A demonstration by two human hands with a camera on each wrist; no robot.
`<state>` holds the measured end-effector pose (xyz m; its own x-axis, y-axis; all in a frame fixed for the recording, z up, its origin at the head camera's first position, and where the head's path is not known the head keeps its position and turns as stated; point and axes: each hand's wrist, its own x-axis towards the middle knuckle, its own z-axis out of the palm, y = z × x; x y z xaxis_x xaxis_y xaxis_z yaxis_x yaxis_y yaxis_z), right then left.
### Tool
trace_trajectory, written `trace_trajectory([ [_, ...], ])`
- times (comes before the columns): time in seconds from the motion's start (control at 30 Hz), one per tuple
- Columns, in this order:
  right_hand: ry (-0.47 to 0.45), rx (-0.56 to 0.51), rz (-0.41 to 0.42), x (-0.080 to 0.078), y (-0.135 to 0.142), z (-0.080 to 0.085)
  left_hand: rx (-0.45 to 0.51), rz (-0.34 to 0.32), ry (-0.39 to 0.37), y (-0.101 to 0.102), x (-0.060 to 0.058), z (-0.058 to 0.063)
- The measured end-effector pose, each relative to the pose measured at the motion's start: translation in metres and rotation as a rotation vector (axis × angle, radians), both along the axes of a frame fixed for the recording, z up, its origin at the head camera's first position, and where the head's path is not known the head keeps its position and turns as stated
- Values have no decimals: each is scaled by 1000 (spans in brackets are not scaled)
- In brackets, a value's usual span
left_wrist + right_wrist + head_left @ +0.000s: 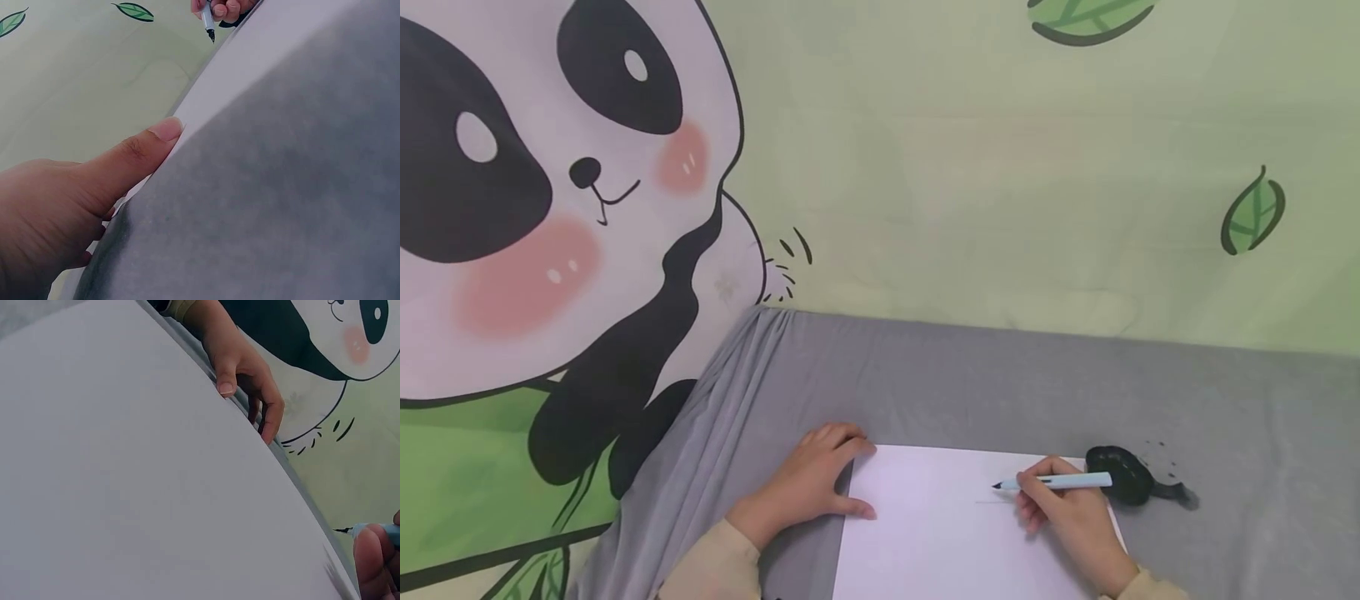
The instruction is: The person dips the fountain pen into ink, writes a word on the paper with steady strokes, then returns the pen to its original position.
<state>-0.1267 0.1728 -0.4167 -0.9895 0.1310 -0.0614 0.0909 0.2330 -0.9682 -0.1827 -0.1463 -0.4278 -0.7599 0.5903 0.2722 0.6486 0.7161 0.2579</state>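
A white sheet of paper point(925, 533) lies on the grey cloth, with a faint short line point(994, 502) drawn near its upper part. My right hand point(1071, 517) pinches a light blue pen point(1078, 481) between thumb and fingers. The pen's dark tip points left, just above that line in the head view. At the sheet's left edge, my left hand point(808, 475) rests with fingers and thumb spread, the thumb point(165, 129) on the paper's margin. In the right wrist view, the left hand point(247, 375) shows across the sheet.
Right of the sheet, a glossy black rounded object point(1120, 477) with a narrow tail lies on the grey cloth point(962, 375), dark specks beside it. Behind stands a pale green wall point(962, 183) with painted leaves and a large panda point(625, 208) at left.
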Motion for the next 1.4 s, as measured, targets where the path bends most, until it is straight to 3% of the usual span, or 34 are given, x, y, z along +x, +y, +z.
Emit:
trace_trajectory([
  [0.5,0,20,16,-1,1,-6,-19,6,-26,0,0,1],
  [0.9,-27,44,9,-1,-1,-5,-19,-5,13,0,-1,1],
  [1.4,-31,22,10,0,-1,-5,-16,-5,-4,0,-1,1],
])
